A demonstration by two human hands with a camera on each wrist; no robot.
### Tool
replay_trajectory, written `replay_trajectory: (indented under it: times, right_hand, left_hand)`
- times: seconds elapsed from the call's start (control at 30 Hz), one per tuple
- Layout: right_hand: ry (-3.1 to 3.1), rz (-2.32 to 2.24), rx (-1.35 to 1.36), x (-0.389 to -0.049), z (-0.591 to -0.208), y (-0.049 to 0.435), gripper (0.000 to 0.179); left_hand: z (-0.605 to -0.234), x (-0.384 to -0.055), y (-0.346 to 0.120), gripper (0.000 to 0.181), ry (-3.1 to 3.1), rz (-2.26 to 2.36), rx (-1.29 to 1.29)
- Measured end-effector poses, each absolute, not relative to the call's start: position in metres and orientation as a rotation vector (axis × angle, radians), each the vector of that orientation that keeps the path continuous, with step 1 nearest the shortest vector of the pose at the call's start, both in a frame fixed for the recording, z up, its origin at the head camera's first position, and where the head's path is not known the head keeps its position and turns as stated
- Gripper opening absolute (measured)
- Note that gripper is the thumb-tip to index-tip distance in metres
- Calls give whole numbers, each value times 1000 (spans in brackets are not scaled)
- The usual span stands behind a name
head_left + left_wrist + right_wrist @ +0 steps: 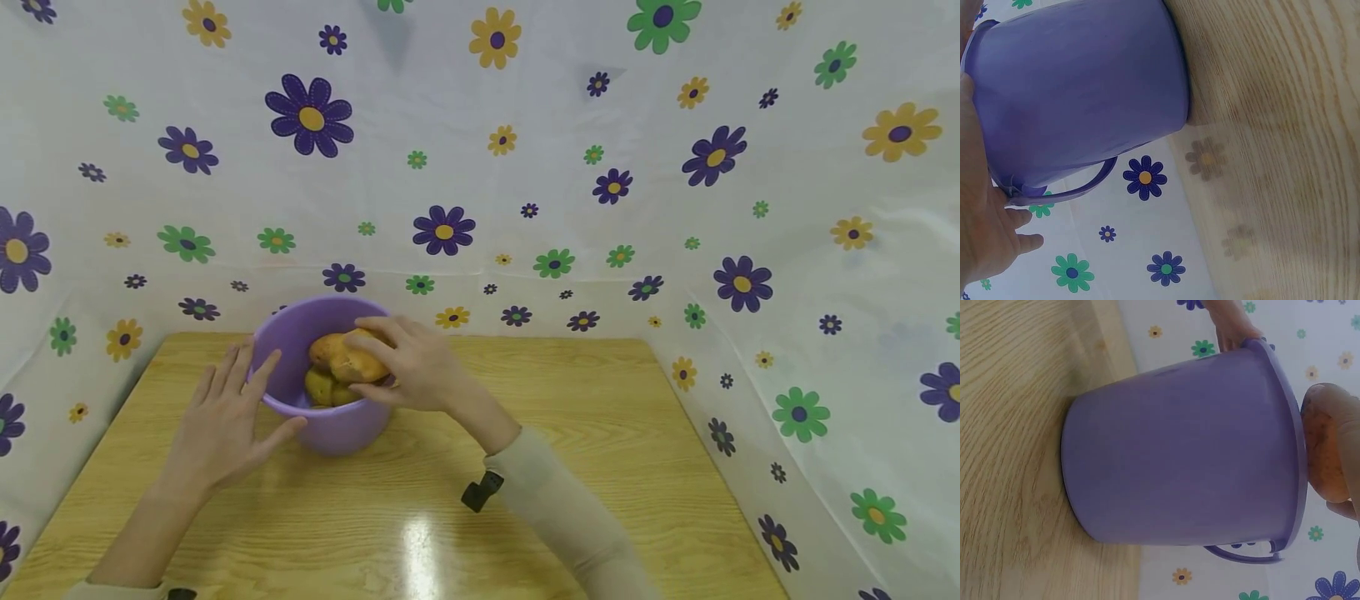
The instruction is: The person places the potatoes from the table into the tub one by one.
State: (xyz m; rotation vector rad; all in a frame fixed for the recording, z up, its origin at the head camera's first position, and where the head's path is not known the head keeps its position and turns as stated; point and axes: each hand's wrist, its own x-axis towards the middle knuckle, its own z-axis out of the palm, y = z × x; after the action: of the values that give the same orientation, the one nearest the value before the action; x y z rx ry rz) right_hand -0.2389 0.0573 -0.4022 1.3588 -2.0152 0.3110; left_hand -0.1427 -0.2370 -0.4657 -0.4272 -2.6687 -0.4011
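A purple bucket (345,429) stands upright at the table's back left, its handle hanging at the side in the left wrist view. My right hand (416,362) grips a yellow-orange, brown-speckled mango (358,360) at the bucket's mouth; the mango (1324,456) shows just above the rim in the right wrist view. Beneath it inside the bucket lie another orange-brown fruit (325,346) and greenish-yellow fruit (318,387), partly hidden. My left hand (225,425) rests against the left of the rim with fingers straight and spread, thumb along the front.
The bucket stands on a wood-grain table (525,467) with a glossy surface. A white cloth with printed flowers (465,183) rises behind the table and along both sides. The bucket is close to the back edge.
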Motion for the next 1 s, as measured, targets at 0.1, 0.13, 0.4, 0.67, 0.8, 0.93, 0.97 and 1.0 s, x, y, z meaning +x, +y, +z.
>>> replay_trajectory:
  times: [0.1, 0.13, 0.4, 0.67, 0.8, 0.93, 0.97, 1.0]
  right_hand:
    - [-2041, 297, 1384, -239, -404, 52, 66]
    - [-2052, 295, 1392, -238, -404, 50, 66]
    - [-2165, 283, 1452, -237, -407, 43, 67]
    - [-2181, 251, 1473, -241, -409, 38, 67]
    - [-2200, 206, 1474, -243, -411, 36, 68]
    - [-2242, 216, 1483, -244, -412, 35, 67]
    - [-2246, 217, 1484, -244, -412, 35, 66]
    - [-2251, 217, 1487, -244, -412, 35, 66]
  left_hand:
    - [-465, -142, -237, 101, -2675, -398, -427]
    - [-465, -142, -237, 101, -2676, -397, -427]
    - [-465, -142, -236, 100, -2671, -390, -430]
    - [-465, -143, -237, 100, -2659, -394, -437]
    - [-465, -143, -237, 100, -2663, -385, -436]
    - [-465, -144, -237, 100, -2670, -386, -436]
    - [-465, -144, -237, 100, -2670, -388, -437]
    - [-465, -144, -237, 100, -2671, -390, -437]
